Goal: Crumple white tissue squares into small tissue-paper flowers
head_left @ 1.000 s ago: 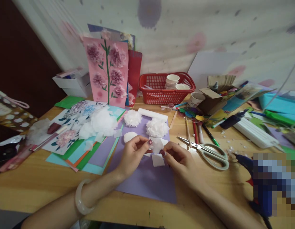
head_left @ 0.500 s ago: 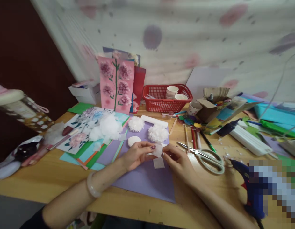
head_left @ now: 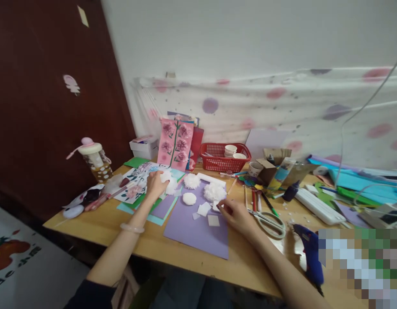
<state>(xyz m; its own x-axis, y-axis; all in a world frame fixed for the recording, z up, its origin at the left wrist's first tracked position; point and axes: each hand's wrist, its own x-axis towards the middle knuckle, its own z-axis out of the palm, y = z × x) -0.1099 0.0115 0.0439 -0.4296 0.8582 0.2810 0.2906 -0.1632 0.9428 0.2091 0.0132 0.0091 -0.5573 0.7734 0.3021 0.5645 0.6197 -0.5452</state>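
At the back left of the purple sheet [head_left: 195,234], my left hand [head_left: 156,185] reaches into a loose pile of thin white paper pieces [head_left: 169,185], its curled fingers closed at the pile's edge. My right hand [head_left: 239,216] hovers over the sheet's right side, thumb and fingers pinching a small white piece [head_left: 216,206]. On the sheet lie two fluffy white paper flowers, a larger pompom [head_left: 214,192] and a smaller pompom [head_left: 192,181], plus a round white disc [head_left: 189,198]. Several loose white paper squares [head_left: 213,221] lie nearer me.
Scissors [head_left: 272,224] and a blue glue gun [head_left: 309,249] lie to the right, with pens and a white power strip [head_left: 320,207] behind. A red basket [head_left: 226,163] with paper cups stands at the back. Flower-decorated pink card [head_left: 175,143] leans there; a drink bottle [head_left: 95,161] stands left.
My left hand has left the small paper between both hands and moved back left to the white pile. My right hand stays over the purple sheet. The view has tilted up and left.
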